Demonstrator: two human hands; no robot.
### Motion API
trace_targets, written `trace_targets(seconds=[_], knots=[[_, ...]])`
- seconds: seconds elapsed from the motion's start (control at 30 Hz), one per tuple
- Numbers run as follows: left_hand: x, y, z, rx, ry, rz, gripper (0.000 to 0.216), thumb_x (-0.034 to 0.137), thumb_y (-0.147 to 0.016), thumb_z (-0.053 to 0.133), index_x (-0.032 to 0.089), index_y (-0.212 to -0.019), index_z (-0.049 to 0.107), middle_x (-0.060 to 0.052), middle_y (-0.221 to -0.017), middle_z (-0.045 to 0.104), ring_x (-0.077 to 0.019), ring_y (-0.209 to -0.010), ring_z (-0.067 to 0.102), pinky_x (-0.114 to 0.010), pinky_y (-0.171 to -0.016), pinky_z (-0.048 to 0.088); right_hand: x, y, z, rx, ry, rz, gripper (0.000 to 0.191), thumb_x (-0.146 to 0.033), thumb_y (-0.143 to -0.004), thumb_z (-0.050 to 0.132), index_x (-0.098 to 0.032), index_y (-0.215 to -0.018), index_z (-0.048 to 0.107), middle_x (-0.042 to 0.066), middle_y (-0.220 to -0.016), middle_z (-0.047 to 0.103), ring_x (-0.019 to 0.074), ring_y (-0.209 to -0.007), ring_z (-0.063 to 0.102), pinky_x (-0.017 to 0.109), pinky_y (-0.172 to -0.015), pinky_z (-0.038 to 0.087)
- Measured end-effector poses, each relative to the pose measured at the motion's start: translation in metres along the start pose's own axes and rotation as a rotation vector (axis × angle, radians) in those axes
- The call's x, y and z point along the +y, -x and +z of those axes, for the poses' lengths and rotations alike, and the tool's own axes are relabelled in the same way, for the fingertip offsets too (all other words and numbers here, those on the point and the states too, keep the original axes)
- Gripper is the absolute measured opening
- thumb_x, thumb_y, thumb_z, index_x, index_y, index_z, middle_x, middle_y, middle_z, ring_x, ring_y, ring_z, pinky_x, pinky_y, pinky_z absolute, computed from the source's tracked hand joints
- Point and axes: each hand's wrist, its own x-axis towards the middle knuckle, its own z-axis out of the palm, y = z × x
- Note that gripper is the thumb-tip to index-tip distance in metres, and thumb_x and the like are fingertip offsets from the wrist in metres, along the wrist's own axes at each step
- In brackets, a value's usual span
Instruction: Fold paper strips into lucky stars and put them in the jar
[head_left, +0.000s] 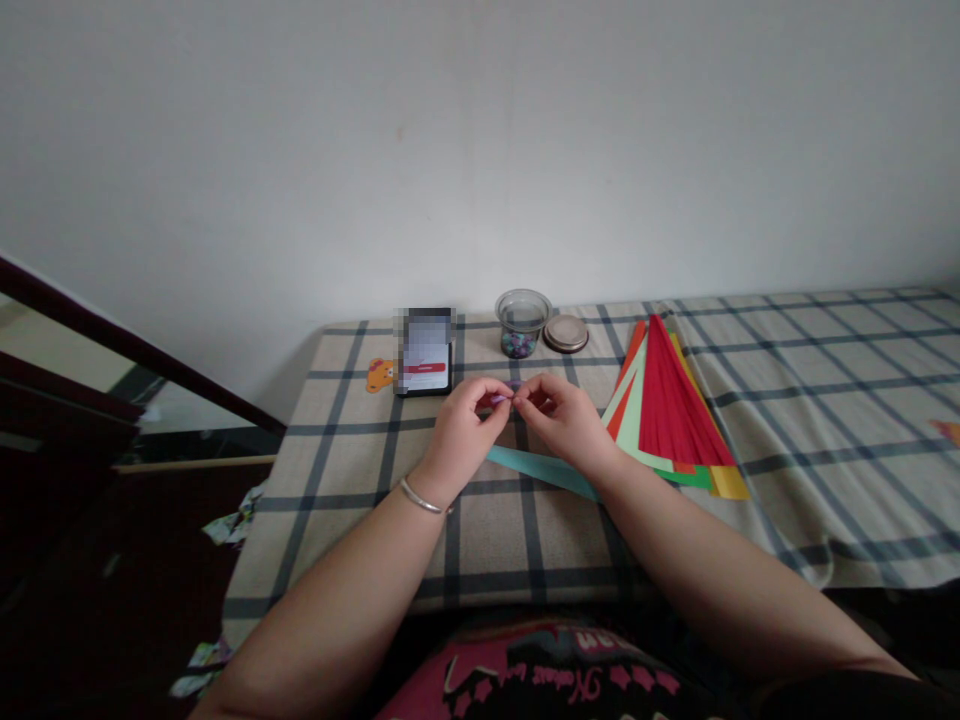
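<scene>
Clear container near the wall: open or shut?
Open. The container stands upright with its rim uncovered, and a round lid lies beside it on the checked cloth.

We are pinching a small purple piece (498, 399) with the fingertips of our left hand (469, 415) and right hand (559, 415), and a bracelet (420, 497) is circling our left wrist. Below our hands a pale blue strip (540, 470) is lying on the checked cloth (345, 450). Beyond them, we are seeing a phone (429, 368), a clear jar (523, 318) and a round lid (566, 332); coloured strips (675, 410) are fanning out at right.
</scene>
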Motion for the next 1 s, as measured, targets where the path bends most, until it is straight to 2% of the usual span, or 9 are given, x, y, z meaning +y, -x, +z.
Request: trace_targets(seconds=[0.23, 0.53, 0.77, 1.0], knots=[[0.005, 0.000, -0.005, -0.045, -0.251, 0.150, 0.012, 0.010, -0.083, 0.055, 0.017, -0.089, 0.063, -0.005, -0.087, 0.065, -0.0170, -0.084, 0.061, -0.031, -0.079, 0.050, 0.000, 0.000, 0.000, -0.006, 0.021, -0.005, 0.009, -0.026, -0.080, 0.057, -0.020, -0.075, 0.060, 0.001, -0.070, 0.062, 0.0131, -0.061, 0.055, 0.025, -0.056, 0.042], [0.007, 0.000, -0.007, -0.101, -0.442, 0.187, 0.012, 0.009, -0.083, 0.053, 0.018, -0.085, 0.061, -0.004, -0.085, 0.064, -0.0179, -0.081, 0.061, -0.030, -0.074, 0.048, 0.002, 0.000, -0.001, -0.031, 0.124, 0.001, 0.009, -0.025, -0.079, 0.056, -0.020, -0.073, 0.059, 0.000, -0.067, 0.061, 0.0130, -0.060, 0.055, 0.025, -0.057, 0.043], [0.011, 0.001, -0.009, -0.162, -0.600, 0.195, 0.007, 0.014, -0.082, 0.057, 0.018, -0.083, 0.063, -0.005, -0.083, 0.065, -0.0191, -0.074, 0.061, -0.030, -0.064, 0.044, 0.001, 0.001, -0.002, -0.046, 0.245, -0.007, 0.007, -0.023, -0.076, 0.055, -0.021, -0.070, 0.058, 0.000, -0.065, 0.061, 0.0140, -0.060, 0.055, 0.026, -0.057, 0.040], [0.012, 0.002, -0.009, -0.195, -0.677, 0.216, 0.008, 0.014, -0.081, 0.059, 0.019, -0.083, 0.064, -0.005, -0.082, 0.066, -0.0198, -0.073, 0.060, -0.031, -0.064, 0.041, -0.003, 0.000, -0.002, -0.068, 0.324, 0.028, 0.007, -0.022, -0.074, 0.055, -0.021, -0.067, 0.056, 0.000, -0.064, 0.059, 0.0142, -0.060, 0.053, 0.026, -0.056, 0.036]])
